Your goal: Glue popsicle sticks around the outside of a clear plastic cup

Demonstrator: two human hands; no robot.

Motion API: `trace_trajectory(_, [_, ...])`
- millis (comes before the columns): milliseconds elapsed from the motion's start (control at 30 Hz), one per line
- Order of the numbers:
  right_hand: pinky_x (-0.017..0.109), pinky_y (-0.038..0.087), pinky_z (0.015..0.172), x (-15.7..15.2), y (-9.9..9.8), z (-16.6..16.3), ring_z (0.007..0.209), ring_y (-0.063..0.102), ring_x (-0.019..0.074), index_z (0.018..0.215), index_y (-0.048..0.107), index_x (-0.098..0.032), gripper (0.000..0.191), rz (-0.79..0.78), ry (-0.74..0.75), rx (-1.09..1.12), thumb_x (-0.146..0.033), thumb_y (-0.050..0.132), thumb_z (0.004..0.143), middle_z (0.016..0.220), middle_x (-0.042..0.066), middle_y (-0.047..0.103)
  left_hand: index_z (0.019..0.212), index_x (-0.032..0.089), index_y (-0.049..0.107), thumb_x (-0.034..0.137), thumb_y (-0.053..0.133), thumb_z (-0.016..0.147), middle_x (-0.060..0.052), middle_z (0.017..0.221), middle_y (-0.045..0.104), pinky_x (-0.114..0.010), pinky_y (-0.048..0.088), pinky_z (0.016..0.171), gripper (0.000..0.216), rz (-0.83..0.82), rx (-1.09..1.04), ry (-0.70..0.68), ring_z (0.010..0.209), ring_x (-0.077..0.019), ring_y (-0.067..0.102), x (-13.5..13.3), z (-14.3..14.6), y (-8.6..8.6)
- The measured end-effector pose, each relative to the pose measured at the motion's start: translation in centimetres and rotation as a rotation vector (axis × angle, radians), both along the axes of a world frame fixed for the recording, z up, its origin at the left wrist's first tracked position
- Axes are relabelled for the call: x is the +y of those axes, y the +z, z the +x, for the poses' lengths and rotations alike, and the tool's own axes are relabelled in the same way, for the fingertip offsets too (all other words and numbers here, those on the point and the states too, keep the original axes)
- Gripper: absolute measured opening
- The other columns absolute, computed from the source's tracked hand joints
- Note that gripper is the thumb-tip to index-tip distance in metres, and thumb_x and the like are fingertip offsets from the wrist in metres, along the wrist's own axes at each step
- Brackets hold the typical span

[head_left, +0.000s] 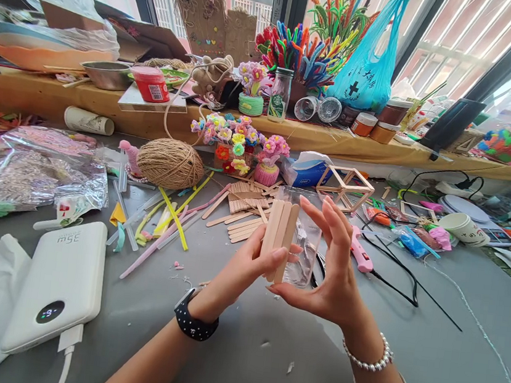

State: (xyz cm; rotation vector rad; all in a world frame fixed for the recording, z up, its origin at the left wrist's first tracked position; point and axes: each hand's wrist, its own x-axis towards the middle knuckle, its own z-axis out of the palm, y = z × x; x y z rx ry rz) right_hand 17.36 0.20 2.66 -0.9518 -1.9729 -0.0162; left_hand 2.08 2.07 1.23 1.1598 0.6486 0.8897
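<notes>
Wrapped in my left hand [246, 265] is a clear plastic container [304, 253] with several wooden craft sticks [281, 232] side by side against its near face. My left thumb presses across the sticks. To the right, my right hand [333, 260] is spread around the container, thumb by the sticks' lower ends and fingers near the top. Whether the right fingertips touch it, I cannot tell. Behind the hands, more loose craft sticks [247, 206] lie in a pile. A pink glue gun [360, 251] lies right of my right hand.
A ball of twine [170, 163] and yellow strips [179, 229] lie left of the stick pile. A white power bank [62, 283] with a cable sits front left. A wooden stick frame [346, 187] stands behind. Black cords [405, 278] run across the right side. Crafts and jars line the ledge [143, 117].
</notes>
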Motion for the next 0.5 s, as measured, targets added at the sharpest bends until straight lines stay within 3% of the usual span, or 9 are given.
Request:
trace_trajectory(133, [0.058,0.025,0.103,-0.04,-0.02,0.02,0.129,0.028,0.0338,0.137,0.006,-0.022,0.101,-0.013,0.0,-0.004,-0.045,0.069,0.062,0.141,0.014,0.028,0.12,0.016,0.04,0.042,0.057,0.077,-0.012,0.106,0.063,-0.039,0.044,0.084,0.053,-0.001,0.007,-0.001,0.097,-0.0262,0.06,0.05,0.08,-0.15])
trace_trajectory(500, [0.054,0.026,0.104,-0.34,0.35,0.07,0.127,0.028,0.0313,0.136,0.015,-0.019,0.093,-0.025,-0.032,-0.037,-0.035,0.067,0.06,0.133,0.01,0.039,0.12,0.016,0.039,0.042,0.056,0.077,-0.012,0.106,0.063,-0.039,0.043,0.085,0.053,-0.012,0.015,-0.005,0.095,-0.0255,0.061,0.15,0.23,-0.27])
